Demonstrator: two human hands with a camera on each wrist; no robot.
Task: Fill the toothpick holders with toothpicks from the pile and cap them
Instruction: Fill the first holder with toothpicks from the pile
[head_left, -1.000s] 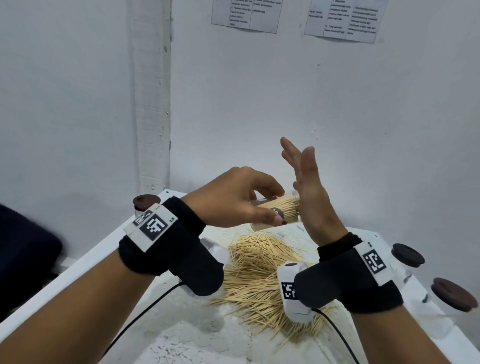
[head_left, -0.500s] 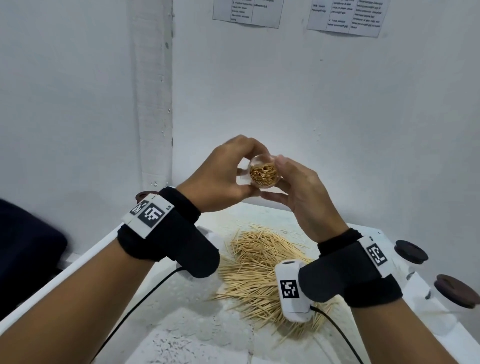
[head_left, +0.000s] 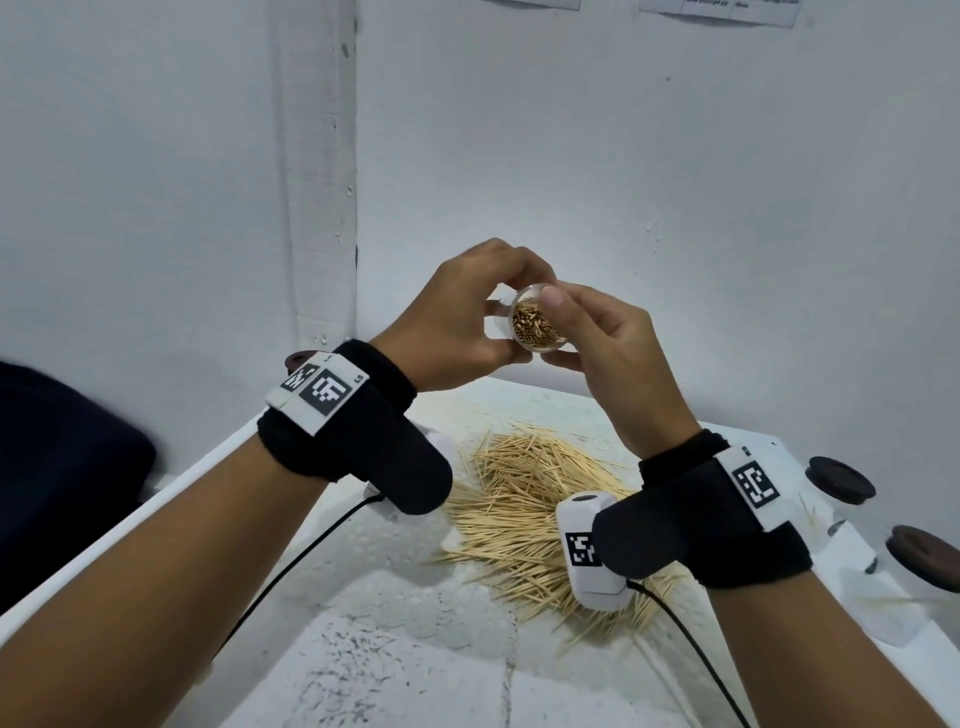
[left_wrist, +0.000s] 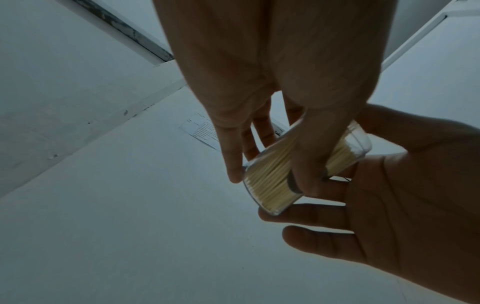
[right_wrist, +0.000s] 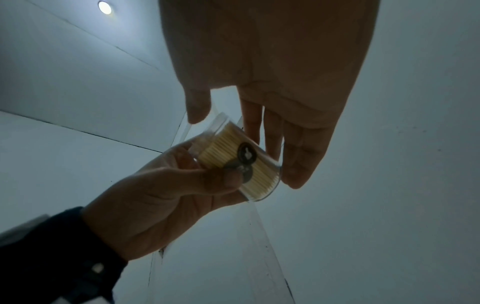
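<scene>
A clear toothpick holder (head_left: 535, 327) packed with toothpicks is held up in front of the wall, its uncapped mouth facing me. My left hand (head_left: 506, 312) grips its body from the left, fingers over the top and thumb beneath. My right hand (head_left: 563, 330) pinches the rim from the right, thumb on the upper edge and fingers below. In the left wrist view the holder (left_wrist: 270, 181) lies tilted between the fingers of both hands. The right wrist view shows the holder (right_wrist: 228, 160) with a dark round mark on its side. The toothpick pile (head_left: 514, 509) lies on the white table below.
Two clear holders with brown caps (head_left: 839, 478) (head_left: 924, 564) stand at the table's right edge. Another brown cap (head_left: 297, 358) peeks out behind my left wrist by the wall corner. A dark chair (head_left: 62, 467) is left of the table (head_left: 395, 649). Walls close in behind.
The holder lay sideways in my left hand while my open right palm pressed the toothpick ends. It has since been raised and turned mouth toward me, and my right hand now pinches it.
</scene>
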